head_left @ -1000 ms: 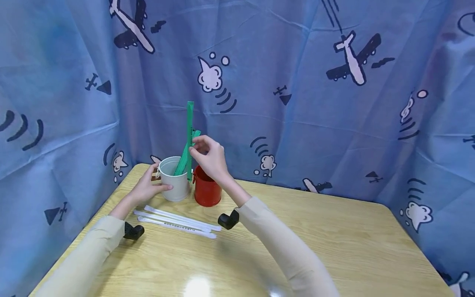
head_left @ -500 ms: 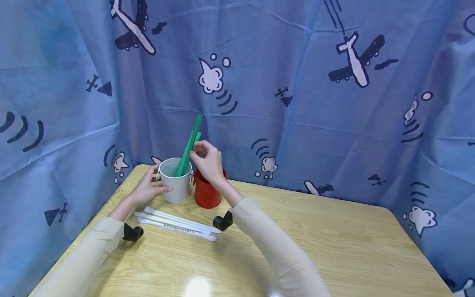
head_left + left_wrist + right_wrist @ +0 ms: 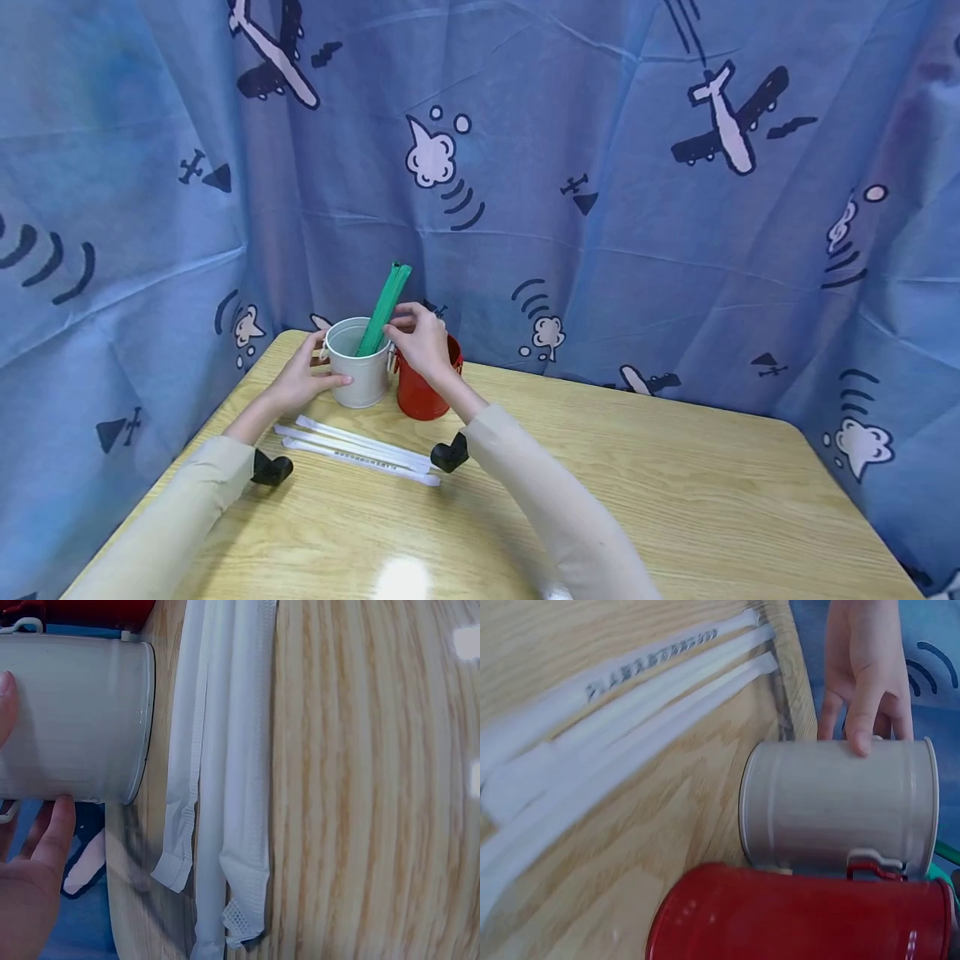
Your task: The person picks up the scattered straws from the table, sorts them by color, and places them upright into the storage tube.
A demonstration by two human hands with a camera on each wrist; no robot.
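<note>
A small white metal bucket (image 3: 358, 385) stands at the table's far left, with several green paper-wrapped straws (image 3: 384, 307) leaning to the right inside it. My left hand (image 3: 295, 385) holds the bucket from the left, thumb on its front and fingers round the side. At the right rim, my right hand (image 3: 422, 342) pinches the edge of a green straw between thumb and fingertips; the exact contact is small to see. A red bucket (image 3: 422, 398) sits close by the white one, partly behind my right wrist. The left wrist view shows the white bucket (image 3: 82, 720) upright on its base.
Three white paper-wrapped straws (image 3: 358, 450) lie side by side on the wooden table (image 3: 637, 483), in front of the buckets. A blue patterned curtain (image 3: 510, 150) hangs behind the table and along its sides.
My right hand has lowered a green straw from upright above the rim into the white bucket, tilting it alongside the others. The left hand has stayed on the bucket.
</note>
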